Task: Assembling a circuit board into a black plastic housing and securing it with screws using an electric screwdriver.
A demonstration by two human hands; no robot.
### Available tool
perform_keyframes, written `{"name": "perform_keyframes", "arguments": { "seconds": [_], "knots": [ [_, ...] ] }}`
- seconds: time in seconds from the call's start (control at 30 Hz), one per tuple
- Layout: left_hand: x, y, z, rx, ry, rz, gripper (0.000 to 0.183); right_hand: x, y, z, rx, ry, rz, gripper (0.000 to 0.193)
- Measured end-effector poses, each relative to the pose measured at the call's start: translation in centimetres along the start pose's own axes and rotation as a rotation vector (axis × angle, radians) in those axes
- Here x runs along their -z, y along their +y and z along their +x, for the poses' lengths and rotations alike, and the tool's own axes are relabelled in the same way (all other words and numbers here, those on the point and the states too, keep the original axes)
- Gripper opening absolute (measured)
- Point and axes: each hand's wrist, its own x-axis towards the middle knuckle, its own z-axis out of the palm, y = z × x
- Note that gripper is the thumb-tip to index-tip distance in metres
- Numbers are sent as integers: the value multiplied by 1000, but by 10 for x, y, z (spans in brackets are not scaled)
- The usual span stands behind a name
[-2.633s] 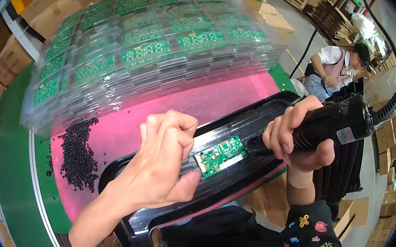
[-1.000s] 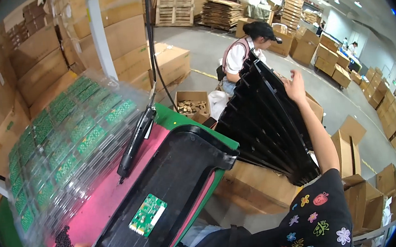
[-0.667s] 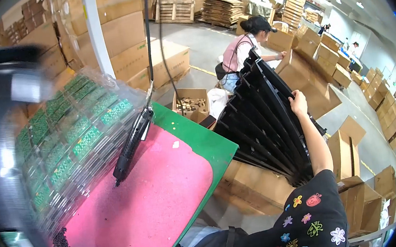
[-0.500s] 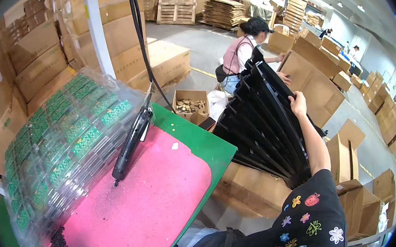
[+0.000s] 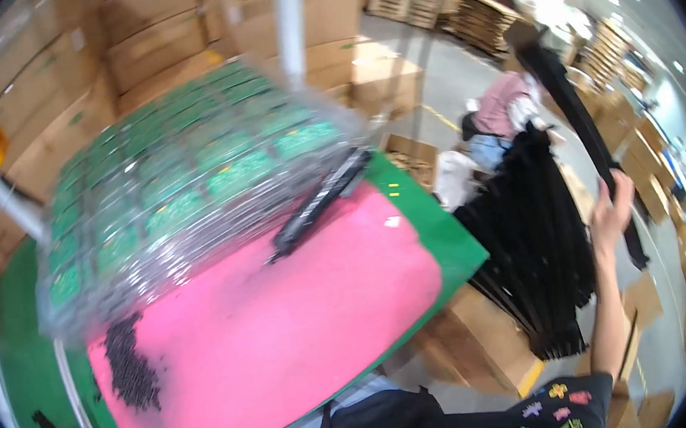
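My right hand is raised at the right, its fingers closed round a long, narrow black plastic strip that slants from upper left to lower right. Below and left of that hand, a fanned stack of similar black strips stands on a cardboard box. My left hand is out of view. On the bench a black electric screwdriver lies slanted over the pink mat, against stacked clear plastic trays of green circuit boards. A heap of small black screws lies at the mat's left end.
The green bench top ends in a corner beside the black stack. Beyond it, a person in a pink vest bends by an open box of small parts and a white bag. Cardboard boxes line the back.
One black strip has come away from the stack, lifted up and to the right in my right hand. The view has turned, shifting the bench rightward in the picture.
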Motion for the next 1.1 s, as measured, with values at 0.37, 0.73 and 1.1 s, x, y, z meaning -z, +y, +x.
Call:
{"name": "perform_keyframes", "arguments": {
  "seconds": [0.37,0.73,1.1],
  "knots": [
    [-26,-14,-5,-256,228,931,41,41,-211,-43,819,-495,767,26],
    [-273,209,-117,-503,-1552,-33,49,32,-362,25,882,-891,1300,34],
    [-313,176,-153,-372,-1573,-265,18,-24,-651,76,897,-613,1412,38]
  ]
}}
